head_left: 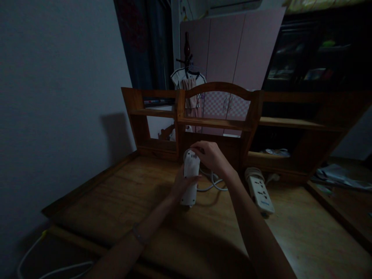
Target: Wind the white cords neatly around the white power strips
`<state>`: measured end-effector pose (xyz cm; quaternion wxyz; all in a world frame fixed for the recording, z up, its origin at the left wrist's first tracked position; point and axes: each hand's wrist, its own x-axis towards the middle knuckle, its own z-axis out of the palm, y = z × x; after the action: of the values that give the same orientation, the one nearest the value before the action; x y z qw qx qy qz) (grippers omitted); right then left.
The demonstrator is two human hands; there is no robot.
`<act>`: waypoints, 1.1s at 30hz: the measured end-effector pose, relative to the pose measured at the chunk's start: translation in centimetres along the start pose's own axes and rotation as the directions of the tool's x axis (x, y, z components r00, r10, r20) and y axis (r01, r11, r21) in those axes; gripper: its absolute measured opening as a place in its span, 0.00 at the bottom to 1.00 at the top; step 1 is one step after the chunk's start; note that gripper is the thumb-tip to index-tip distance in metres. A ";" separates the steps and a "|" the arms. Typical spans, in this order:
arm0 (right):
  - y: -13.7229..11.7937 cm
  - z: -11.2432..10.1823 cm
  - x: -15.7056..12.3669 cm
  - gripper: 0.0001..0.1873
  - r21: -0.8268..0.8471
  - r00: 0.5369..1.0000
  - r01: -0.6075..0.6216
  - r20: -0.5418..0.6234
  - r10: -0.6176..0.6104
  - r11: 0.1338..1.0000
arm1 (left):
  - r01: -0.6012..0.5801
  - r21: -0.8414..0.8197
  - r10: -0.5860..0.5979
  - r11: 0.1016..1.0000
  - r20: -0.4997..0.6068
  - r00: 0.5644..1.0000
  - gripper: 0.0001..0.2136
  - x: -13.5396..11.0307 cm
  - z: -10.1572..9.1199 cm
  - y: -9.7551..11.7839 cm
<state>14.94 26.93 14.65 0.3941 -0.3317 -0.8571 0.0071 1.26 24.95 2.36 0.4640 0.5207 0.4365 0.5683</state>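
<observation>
A white power strip [190,190] is held upright above the desk, its back with small screws facing me. My left hand [180,182] wraps around its middle from the left, with the thumb across the back. At the strip's top end, my right hand [211,155] has its fingers closed on the white cord [186,154], which bends over that end. More loose cord [213,183] lies in loops on the desk behind and to the right. The right fingertips are partly hidden.
A second power strip [260,195], sockets up, lies to the right with its cord coiled at the far end. A wooden shelf unit [215,123] stands along the desk's [122,197] back edge. A wall [72,97] borders the left; papers [343,174] lie at far right.
</observation>
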 end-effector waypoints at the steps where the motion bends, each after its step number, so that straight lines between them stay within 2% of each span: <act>1: 0.3 0.0 0.0 0.10 -0.015 0.999 -0.025 -0.033 0.024 1.000 | 0.002 -0.032 0.000 0.999 0.058 0.998 0.31 0.0 0.1 0.0; 4: 0.9 -0.4 0.0 0.10 -0.038 0.990 -0.092 -0.112 0.087 0.995 | -0.017 -0.060 0.026 0.998 0.153 0.988 0.30 -0.2 0.4 -0.2; 9: 1.7 -1.2 -0.2 0.09 -0.068 0.980 -0.143 -0.149 0.132 0.987 | 0.000 -0.076 0.012 0.997 0.157 0.987 0.24 -0.6 0.8 -0.4; 13: 2.4 -1.4 -0.4 0.08 -0.082 0.970 -0.192 -0.168 0.176 0.978 | -0.031 -0.118 0.050 0.993 0.160 0.986 0.28 -1.2 0.9 0.3; 17: 2.4 -1.6 -0.4 0.08 -0.082 0.976 -0.165 -0.159 0.151 0.983 | -0.047 -0.114 0.066 0.992 0.171 0.983 0.32 -1.5 0.9 1.1; 23: 1.8 -1.9 -0.4 0.09 -0.055 0.988 -0.113 -0.108 0.107 0.992 | -0.022 -0.114 0.047 0.993 0.219 0.975 0.31 -1.6 0.7 1.5; 28: 1.4 -1.8 -0.3 0.09 -0.010 0.996 -0.060 -0.059 0.059 0.998 | -0.052 -0.091 0.067 0.995 0.171 0.983 0.31 -1.5 0.8 1.3; 33: 0.3 -1.2 -0.1 0.17 -0.030 1.000 0.000 0.005 0.000 1.000 | -0.134 0.011 0.134 0.991 0.016 0.991 0.31 -1.3 0.6 1.6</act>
<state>15.98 26.83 15.25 0.3869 -0.3377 -0.8581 -0.0048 1.81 23.35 3.70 0.4251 0.5560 0.4003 0.5916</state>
